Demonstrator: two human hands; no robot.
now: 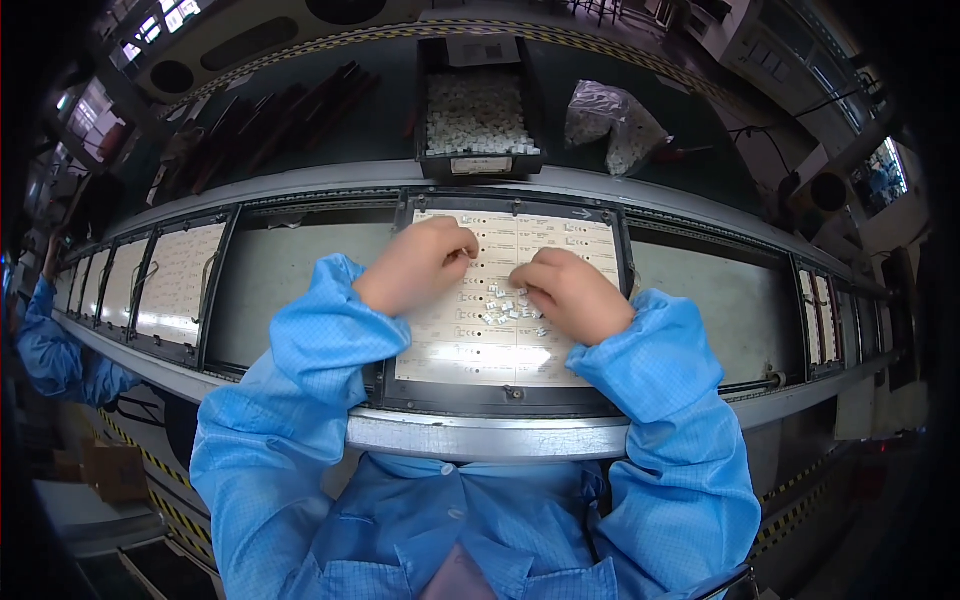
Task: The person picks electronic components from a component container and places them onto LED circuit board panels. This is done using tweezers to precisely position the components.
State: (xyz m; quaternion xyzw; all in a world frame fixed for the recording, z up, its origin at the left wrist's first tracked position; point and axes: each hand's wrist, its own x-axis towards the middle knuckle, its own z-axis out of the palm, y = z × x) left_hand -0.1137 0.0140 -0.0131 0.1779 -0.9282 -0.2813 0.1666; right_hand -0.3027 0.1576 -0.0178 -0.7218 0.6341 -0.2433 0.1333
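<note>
A cream-coloured printed board panel (450,376) lies in a dark carrier frame (450,397) in front of me. Over its upper left part is my left hand (420,265), fingers curled and pressed together at the board; whatever they hold, if anything, is hidden. My right hand (582,297) reaches in from the right with thumb and fingers closed at the edge of a loose pile of small white connectors (507,308). Any part between those fingertips is too small to make out. The pile lies on the middle of the panel, between both hands.
Behind the panel stands a black bin (480,165) of white connectors (478,112), with a clear plastic bag (615,125) of similar parts on its right. More framed panels (178,280) sit along the conveyor rail (480,437). At far left shows another person's blue sleeve (55,340).
</note>
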